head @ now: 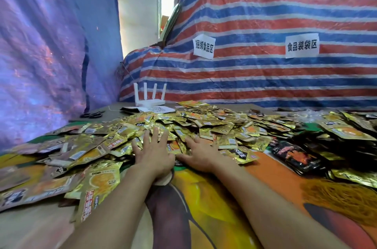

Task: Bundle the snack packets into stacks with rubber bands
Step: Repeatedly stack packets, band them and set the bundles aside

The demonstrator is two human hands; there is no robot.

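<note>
Black scissors [91, 115] lie at the tabletop's far-left corner. Just right of them a white four-antenna router [149, 95] stands at the far edge, behind a QR-code sheet [157, 109]. A heap of gold snack packets [204, 124] spreads from the left edge across the middle of the tabletop. One larger gold packet [100, 183] lies toward the front-left.

The left hand [152, 154] rests palm down on the near side of the heap, its grip apart, with the fingers spread and straight on the foil. Just beside it the right hand [199, 156] lies flat too, grip apart, fingertips pushed in among the packets.

Toward the right edge black packets [293, 156] sit in a low pile, with stacked gold packets [344, 128] behind them. A striped tarp [265, 14] hangs beyond the far edge.
</note>
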